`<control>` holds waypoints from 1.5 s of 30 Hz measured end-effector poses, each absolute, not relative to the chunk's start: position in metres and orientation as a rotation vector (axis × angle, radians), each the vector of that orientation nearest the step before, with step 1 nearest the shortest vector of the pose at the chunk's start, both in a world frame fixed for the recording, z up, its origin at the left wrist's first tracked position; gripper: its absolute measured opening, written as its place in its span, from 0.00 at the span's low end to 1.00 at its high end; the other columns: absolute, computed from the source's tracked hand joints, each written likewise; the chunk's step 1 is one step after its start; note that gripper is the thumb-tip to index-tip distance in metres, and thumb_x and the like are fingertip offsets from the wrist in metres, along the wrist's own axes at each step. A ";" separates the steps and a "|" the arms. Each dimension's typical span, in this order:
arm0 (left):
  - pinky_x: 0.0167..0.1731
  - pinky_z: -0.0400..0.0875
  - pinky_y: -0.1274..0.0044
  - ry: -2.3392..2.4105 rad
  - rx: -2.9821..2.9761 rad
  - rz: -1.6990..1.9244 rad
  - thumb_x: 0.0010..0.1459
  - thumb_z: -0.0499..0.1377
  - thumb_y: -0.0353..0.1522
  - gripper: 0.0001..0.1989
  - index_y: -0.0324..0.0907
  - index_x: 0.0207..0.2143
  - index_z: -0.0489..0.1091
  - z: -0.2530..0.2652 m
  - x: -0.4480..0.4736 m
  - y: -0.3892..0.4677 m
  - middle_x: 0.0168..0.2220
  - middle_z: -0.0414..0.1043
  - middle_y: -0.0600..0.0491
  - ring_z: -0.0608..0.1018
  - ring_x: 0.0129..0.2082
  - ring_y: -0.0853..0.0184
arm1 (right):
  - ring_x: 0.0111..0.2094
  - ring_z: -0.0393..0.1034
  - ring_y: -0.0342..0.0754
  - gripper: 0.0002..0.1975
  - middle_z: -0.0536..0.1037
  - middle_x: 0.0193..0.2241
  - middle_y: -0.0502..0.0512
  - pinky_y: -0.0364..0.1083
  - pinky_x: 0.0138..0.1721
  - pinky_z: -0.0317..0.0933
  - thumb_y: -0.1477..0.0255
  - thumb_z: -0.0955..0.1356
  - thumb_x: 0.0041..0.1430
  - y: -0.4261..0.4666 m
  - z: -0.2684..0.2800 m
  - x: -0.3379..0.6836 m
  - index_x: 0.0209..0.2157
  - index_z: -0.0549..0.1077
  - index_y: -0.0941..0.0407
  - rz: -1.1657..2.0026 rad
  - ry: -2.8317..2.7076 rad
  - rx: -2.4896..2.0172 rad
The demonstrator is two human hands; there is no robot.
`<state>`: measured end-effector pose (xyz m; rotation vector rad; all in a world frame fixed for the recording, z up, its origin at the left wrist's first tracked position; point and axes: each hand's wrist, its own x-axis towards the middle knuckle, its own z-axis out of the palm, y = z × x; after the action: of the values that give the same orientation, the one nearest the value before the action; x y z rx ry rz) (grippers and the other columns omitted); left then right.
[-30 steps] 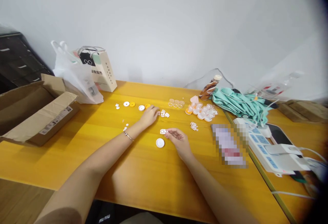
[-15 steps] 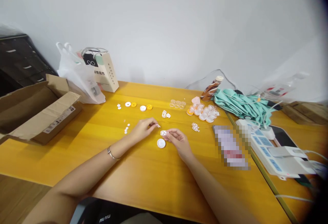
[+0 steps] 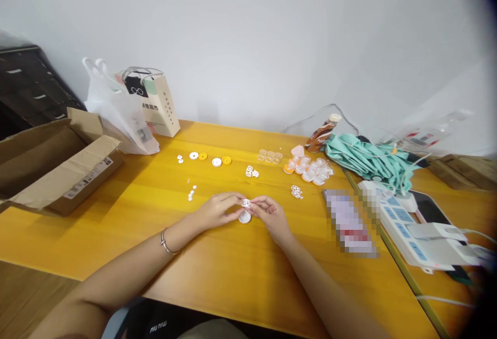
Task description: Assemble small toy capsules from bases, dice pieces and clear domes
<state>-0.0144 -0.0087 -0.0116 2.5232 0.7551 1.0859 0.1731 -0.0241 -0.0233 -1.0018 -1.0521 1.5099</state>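
My left hand (image 3: pixel 220 209) and my right hand (image 3: pixel 271 216) meet at the centre of the table, fingertips pinched on a small white openwork plastic piece (image 3: pixel 246 203). Whether the left fingertips also hold a second tiny part is hidden. Just below the piece, a white round disc-like part (image 3: pixel 244 218) lies on the table, partly covered by the fingers. Farther back are several similar white openwork pieces (image 3: pixel 251 172), and another small pile of white openwork pieces (image 3: pixel 296 192) lies to the right.
White and yellow round parts (image 3: pixel 216 162), small white discs (image 3: pixel 191 194), clear round cups (image 3: pixel 269 156) and a cluster of clear-lidded cases (image 3: pixel 310 170) lie around. A cardboard box (image 3: pixel 93 176) stands left; a phone (image 3: pixel 349 222), power strip (image 3: pixel 399 225) and brown bottle (image 3: pixel 323 133) are right.
My left hand has moved right and slightly down, bringing its fingertips to the white openwork piece in my right hand. The right hand stays nearly in place.
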 end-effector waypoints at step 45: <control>0.41 0.72 0.76 0.658 2.601 1.150 0.58 0.53 0.28 0.18 0.42 0.52 0.61 -0.014 -0.011 -0.016 0.42 0.73 0.48 0.76 0.41 0.68 | 0.30 0.72 0.45 0.17 0.77 0.26 0.48 0.45 0.34 0.67 0.68 0.74 0.39 -0.030 -0.014 0.168 0.31 0.67 0.52 1.380 -1.193 -0.985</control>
<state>-0.0109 -0.0157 -0.0144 2.6013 0.6581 1.1505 0.1679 -0.0300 -0.0141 -0.9852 -1.1925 1.3800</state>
